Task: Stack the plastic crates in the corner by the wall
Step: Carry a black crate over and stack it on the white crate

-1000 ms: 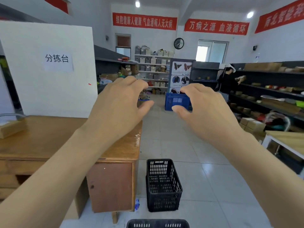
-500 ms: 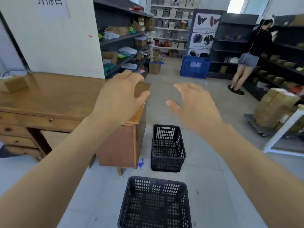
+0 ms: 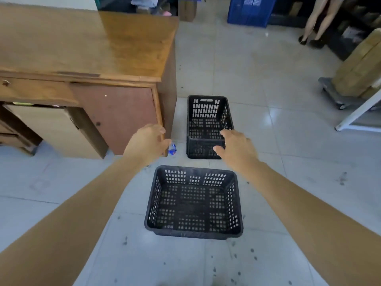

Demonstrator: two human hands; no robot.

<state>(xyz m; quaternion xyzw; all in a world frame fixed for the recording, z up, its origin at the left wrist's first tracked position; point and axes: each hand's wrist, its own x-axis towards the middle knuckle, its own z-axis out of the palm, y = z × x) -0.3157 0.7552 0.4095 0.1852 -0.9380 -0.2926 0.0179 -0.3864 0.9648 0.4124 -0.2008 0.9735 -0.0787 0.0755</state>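
Tiled floor [image 3: 257, 79], pale grey with dark specks, lies under both hands. Desk [image 3: 82, 44], brown wood with a glossy top, stands left of and beyond the left hand [image 3: 147, 144]; in view its right front corner post runs directly behind that hand's fingers. Near crate [image 3: 193, 205]: black, perforated, wide and shallow, upright on the floor with its open side up and nothing inside. It sits nearer the body than both hands and roughly centred between them. Far crate [image 3: 206, 112]: black, perforated, narrower and taller, upright on the floor just right of the desk's side panel, lying between the hands and extending beyond them, nothing inside. The two crates are apart with a strip of tile between them, not stacked. Boxes [image 3: 360, 65], tan, piled on a low dolly [image 3: 334, 93], stand far to the right of and beyond the right hand [image 3: 237, 148]. Blue bin [image 3: 250, 11] sits well beyond both hands at the top edge. Legs [image 3: 315, 19] of another person stand right of the bin. Left hand: released, fingers loosely spread, thumb out to the right, grasping nothing. Right hand: released, fingers spread and pointing forward, grasping nothing. Its fingertips overlap the far crate's near right corner in view; contact cannot be told. Wrapper [image 3: 172, 149], small, blue and white, lies on the floor just right of the left thumb, at the desk's foot.
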